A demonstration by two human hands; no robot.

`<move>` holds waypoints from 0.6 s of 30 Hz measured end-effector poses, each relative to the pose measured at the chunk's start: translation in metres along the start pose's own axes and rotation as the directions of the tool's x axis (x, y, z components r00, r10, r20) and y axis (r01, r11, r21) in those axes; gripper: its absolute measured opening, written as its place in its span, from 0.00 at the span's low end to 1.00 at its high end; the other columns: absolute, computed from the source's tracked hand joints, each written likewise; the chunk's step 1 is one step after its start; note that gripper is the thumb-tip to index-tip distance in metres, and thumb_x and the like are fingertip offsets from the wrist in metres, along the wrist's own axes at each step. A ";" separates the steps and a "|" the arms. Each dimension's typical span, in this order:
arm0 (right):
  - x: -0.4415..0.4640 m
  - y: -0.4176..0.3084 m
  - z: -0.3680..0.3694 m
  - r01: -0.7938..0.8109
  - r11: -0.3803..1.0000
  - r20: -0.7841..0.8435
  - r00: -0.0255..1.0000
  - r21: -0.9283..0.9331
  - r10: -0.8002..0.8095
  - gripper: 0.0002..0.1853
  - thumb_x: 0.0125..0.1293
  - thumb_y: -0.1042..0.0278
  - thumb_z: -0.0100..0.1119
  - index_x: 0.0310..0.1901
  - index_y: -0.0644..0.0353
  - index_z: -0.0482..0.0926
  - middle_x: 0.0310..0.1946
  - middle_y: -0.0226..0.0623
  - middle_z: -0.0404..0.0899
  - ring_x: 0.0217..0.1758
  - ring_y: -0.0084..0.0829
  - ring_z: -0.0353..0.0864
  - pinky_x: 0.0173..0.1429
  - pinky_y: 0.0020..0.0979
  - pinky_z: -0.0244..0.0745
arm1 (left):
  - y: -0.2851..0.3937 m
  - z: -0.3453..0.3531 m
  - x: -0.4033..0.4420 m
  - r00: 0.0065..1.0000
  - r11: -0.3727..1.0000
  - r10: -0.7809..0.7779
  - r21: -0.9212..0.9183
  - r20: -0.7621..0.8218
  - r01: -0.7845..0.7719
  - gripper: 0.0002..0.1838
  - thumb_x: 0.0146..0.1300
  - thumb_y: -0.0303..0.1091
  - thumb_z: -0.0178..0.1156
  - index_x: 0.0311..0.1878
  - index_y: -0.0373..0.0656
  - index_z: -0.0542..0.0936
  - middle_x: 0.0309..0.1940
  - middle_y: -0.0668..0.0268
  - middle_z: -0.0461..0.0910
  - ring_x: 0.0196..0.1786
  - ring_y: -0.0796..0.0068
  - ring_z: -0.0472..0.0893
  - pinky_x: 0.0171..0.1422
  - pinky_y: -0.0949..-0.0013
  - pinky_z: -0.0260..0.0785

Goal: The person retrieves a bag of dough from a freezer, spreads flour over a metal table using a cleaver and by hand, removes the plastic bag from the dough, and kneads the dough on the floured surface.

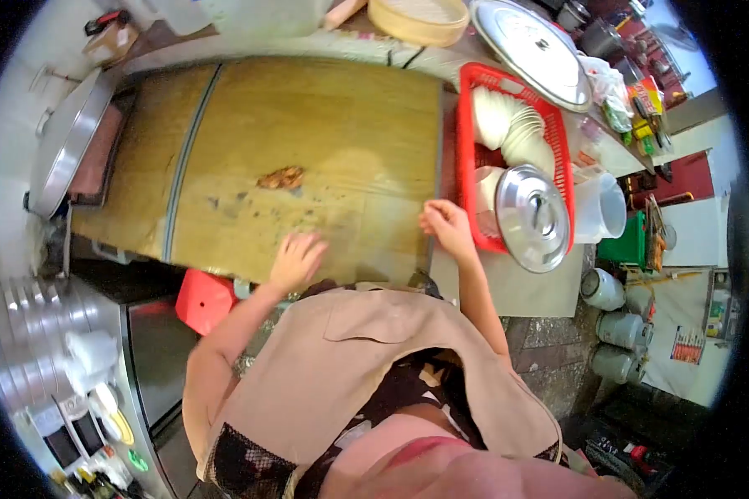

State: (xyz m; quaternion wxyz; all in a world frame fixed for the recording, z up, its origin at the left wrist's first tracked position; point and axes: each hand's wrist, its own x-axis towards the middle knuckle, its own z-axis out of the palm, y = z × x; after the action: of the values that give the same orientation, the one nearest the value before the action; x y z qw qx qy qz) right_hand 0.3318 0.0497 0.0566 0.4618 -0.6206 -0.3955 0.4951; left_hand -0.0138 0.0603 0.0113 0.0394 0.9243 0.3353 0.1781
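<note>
Beige apron (308,358) sits nearest. Hands are apart: left hand (298,259) loosely open, right hand (447,226) curled, its grip unclear. Beyond, on the board (341,108), a brown clump (281,177) stretches roughly left to right.

Before the person lay a broad yellow-brown rectangular tabletop (308,108), with a small reddish-brown irregular clump (282,177) near its middle. To its left stood a large round silver metal pan (71,141), tilted on edge. Right of the tabletop was a red rectangular plastic basket (466,179), with thin white round discs (528,137) in it and a small round silver metal lid (533,218) across its near right part. Behind lay a round tan steamer (424,21), left of a large round silver metal lid (534,51).
</note>
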 end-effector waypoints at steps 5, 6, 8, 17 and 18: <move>-0.053 0.036 0.060 -0.167 0.986 0.065 0.984 0.004 0.167 0.14 0.63 0.63 0.54 0.40 0.68 0.75 0.28 0.34 0.78 0.29 0.20 0.76 0.33 0.23 0.72 | 0.034 0.014 -0.140 0.944 0.929 -0.250 -0.223 0.216 0.297 0.18 0.53 0.34 0.54 0.48 0.44 0.72 0.42 0.60 0.72 0.47 0.61 0.73 0.52 0.60 0.66; -0.060 0.028 0.071 -0.175 0.985 0.048 0.984 0.010 0.174 0.14 0.63 0.63 0.54 0.40 0.68 0.75 0.28 0.34 0.78 0.29 0.20 0.76 0.33 0.23 0.72 | 0.034 0.019 -0.146 0.976 0.975 -0.203 -0.073 0.083 0.209 0.18 0.53 0.35 0.52 0.49 0.43 0.72 0.42 0.61 0.72 0.48 0.62 0.72 0.54 0.61 0.66; -0.076 0.016 0.093 -0.061 0.997 -0.005 0.998 -0.051 0.061 0.15 0.63 0.62 0.54 0.40 0.69 0.75 0.28 0.34 0.78 0.29 0.21 0.76 0.34 0.23 0.72 | 0.010 0.049 -0.160 0.951 0.962 -0.183 0.245 0.249 0.121 0.17 0.54 0.34 0.51 0.49 0.43 0.72 0.42 0.60 0.72 0.48 0.64 0.72 0.56 0.63 0.65; -0.144 -0.009 0.121 0.323 0.946 -0.334 0.891 -0.012 -0.308 0.08 0.65 0.70 0.52 0.40 0.67 0.76 0.27 0.33 0.79 0.30 0.20 0.76 0.37 0.22 0.72 | -0.032 0.029 -0.120 0.624 0.986 -0.167 0.139 0.764 0.094 0.11 0.51 0.38 0.55 0.30 0.43 0.82 0.32 0.55 0.81 0.36 0.59 0.82 0.38 0.59 0.75; -0.156 -0.026 0.110 0.424 0.903 -0.409 0.813 -0.070 -0.414 0.06 0.65 0.74 0.51 0.39 0.66 0.76 0.27 0.33 0.79 0.30 0.20 0.76 0.37 0.23 0.72 | -0.026 0.002 -0.109 0.622 0.989 -0.146 0.127 0.770 0.075 0.11 0.50 0.39 0.56 0.30 0.43 0.82 0.32 0.54 0.81 0.37 0.58 0.82 0.38 0.58 0.74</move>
State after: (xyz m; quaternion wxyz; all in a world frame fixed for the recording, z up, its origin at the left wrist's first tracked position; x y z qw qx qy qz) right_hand 0.1924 -0.0717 0.1112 0.6400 -0.6033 -0.4091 0.2431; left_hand -0.1063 0.0112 -0.0285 0.1529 0.8890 0.3489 -0.2540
